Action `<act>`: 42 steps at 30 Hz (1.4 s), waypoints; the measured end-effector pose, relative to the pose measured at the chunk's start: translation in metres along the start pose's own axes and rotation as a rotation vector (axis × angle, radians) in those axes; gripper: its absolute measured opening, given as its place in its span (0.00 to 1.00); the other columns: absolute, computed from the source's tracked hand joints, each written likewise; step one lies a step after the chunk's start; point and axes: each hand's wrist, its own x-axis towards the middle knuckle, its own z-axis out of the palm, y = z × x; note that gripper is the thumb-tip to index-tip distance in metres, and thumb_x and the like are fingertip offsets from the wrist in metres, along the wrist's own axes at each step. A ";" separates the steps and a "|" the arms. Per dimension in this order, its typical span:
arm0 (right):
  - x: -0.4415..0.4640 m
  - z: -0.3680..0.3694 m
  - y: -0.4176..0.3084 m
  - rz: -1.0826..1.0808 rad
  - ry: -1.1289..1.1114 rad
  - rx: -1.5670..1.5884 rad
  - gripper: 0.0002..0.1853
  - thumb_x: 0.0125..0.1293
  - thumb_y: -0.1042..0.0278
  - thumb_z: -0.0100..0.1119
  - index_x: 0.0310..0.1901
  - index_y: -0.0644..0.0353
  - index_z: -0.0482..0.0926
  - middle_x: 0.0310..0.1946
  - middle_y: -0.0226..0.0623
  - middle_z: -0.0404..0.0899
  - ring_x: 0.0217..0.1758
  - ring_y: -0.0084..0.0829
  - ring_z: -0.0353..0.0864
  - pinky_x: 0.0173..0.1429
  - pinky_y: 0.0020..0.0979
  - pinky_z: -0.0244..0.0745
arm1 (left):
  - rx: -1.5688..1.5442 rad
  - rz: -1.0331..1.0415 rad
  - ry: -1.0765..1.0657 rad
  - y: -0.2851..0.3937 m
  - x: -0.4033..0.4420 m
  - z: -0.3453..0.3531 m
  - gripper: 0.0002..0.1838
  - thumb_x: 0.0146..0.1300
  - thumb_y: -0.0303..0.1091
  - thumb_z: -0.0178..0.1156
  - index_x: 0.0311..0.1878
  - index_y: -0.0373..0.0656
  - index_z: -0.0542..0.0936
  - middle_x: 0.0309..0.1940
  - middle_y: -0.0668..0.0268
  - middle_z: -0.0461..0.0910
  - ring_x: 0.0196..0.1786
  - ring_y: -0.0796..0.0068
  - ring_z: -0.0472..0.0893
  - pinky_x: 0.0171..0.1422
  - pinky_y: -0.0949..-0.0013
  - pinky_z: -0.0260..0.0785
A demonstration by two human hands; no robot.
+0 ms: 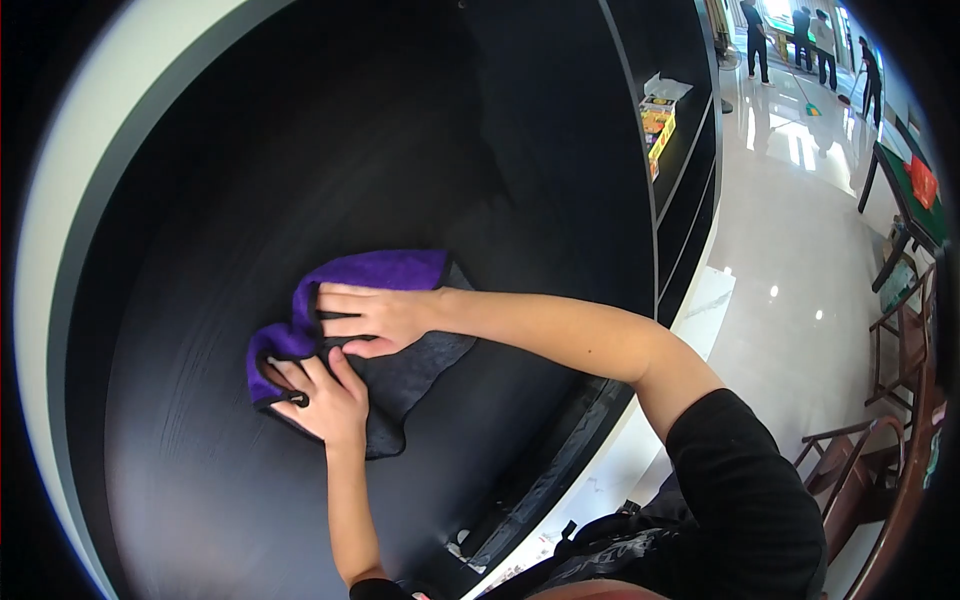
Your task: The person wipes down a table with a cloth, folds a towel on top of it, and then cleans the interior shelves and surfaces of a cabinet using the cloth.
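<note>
A microfibre cloth (425, 365), purple on one side and dark grey on the other, lies against a large black panel (230, 190). Its purple side shows along a folded-over edge. My right hand (385, 318) rests on the grey side with its fingers stretched out and apart, the tips at the purple fold. Below it, my left hand (335, 402) has its fingers bent into the fold at the cloth's lower left corner, partly covered by it. A small black loop shows by those fingers. My two thumbs are close together.
Right of the panel are black shelves (685, 160) holding a yellow printed box (657, 135). Wooden chairs (850, 470) and a green-topped table (915, 205) with a red bag (922, 182) stand at the right. Several people (822, 50) are far back on the glossy floor (780, 250), with a broom (811, 108).
</note>
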 end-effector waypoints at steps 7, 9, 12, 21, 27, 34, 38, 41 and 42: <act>-0.033 -0.118 0.075 -0.002 -0.049 -0.114 0.26 0.62 0.61 0.66 0.59 0.63 0.75 0.65 0.58 0.66 0.72 0.62 0.62 0.76 0.51 0.60 | -0.092 0.019 0.074 0.113 0.085 0.012 0.22 0.71 0.47 0.55 0.59 0.41 0.77 0.64 0.44 0.74 0.58 0.45 0.79 0.60 0.46 0.65; -0.032 -0.145 0.089 0.024 -0.029 -0.201 0.24 0.61 0.60 0.67 0.56 0.64 0.76 0.63 0.59 0.67 0.71 0.63 0.63 0.76 0.53 0.61 | -0.116 0.026 0.115 0.134 0.112 0.018 0.22 0.70 0.45 0.56 0.61 0.43 0.77 0.65 0.45 0.73 0.53 0.46 0.81 0.61 0.48 0.64; -0.022 -0.176 0.106 0.073 0.036 -0.297 0.25 0.62 0.60 0.65 0.57 0.65 0.75 0.65 0.62 0.66 0.71 0.64 0.62 0.77 0.52 0.59 | -0.112 0.051 0.142 0.153 0.156 0.013 0.21 0.72 0.44 0.52 0.59 0.40 0.77 0.67 0.44 0.71 0.63 0.47 0.76 0.63 0.48 0.61; 0.021 -0.210 0.154 0.227 0.391 -0.519 0.25 0.66 0.59 0.59 0.58 0.71 0.74 0.65 0.68 0.65 0.73 0.67 0.60 0.76 0.51 0.61 | -0.072 0.114 0.343 0.168 0.248 0.033 0.24 0.71 0.51 0.51 0.64 0.50 0.78 0.71 0.55 0.71 0.51 0.47 0.83 0.67 0.43 0.63; -0.008 -0.196 0.132 0.398 0.404 -0.417 0.27 0.70 0.60 0.54 0.61 0.76 0.70 0.70 0.74 0.57 0.77 0.68 0.52 0.79 0.52 0.53 | -0.129 0.073 0.317 0.187 0.217 0.030 0.23 0.66 0.47 0.57 0.61 0.48 0.79 0.65 0.54 0.75 0.58 0.52 0.78 0.68 0.46 0.61; -0.113 -0.153 0.081 0.625 0.370 -0.531 0.24 0.67 0.57 0.60 0.57 0.68 0.73 0.63 0.65 0.66 0.70 0.71 0.61 0.73 0.59 0.59 | -0.307 0.136 0.089 0.215 0.129 0.035 0.25 0.65 0.48 0.60 0.61 0.47 0.79 0.59 0.54 0.78 0.61 0.53 0.75 0.67 0.47 0.60; -0.182 -0.123 0.056 0.728 0.285 -0.596 0.27 0.66 0.54 0.60 0.60 0.66 0.74 0.64 0.65 0.66 0.69 0.70 0.62 0.74 0.61 0.57 | -0.342 0.105 0.021 0.236 0.065 0.046 0.24 0.63 0.50 0.62 0.58 0.48 0.81 0.56 0.56 0.79 0.59 0.55 0.76 0.65 0.47 0.62; -0.221 -0.112 0.037 0.757 0.255 -0.593 0.28 0.66 0.53 0.58 0.59 0.68 0.73 0.64 0.67 0.65 0.70 0.71 0.60 0.73 0.65 0.55 | -0.363 0.107 -0.014 0.251 0.023 0.057 0.22 0.62 0.51 0.63 0.55 0.50 0.83 0.54 0.62 0.81 0.57 0.59 0.77 0.61 0.49 0.64; -0.235 -0.106 0.032 0.789 0.233 -0.593 0.29 0.66 0.52 0.57 0.60 0.68 0.72 0.65 0.67 0.64 0.70 0.71 0.60 0.74 0.65 0.54 | -0.372 0.099 -0.036 0.256 0.010 0.061 0.21 0.62 0.51 0.64 0.54 0.51 0.84 0.53 0.64 0.81 0.57 0.60 0.77 0.61 0.51 0.64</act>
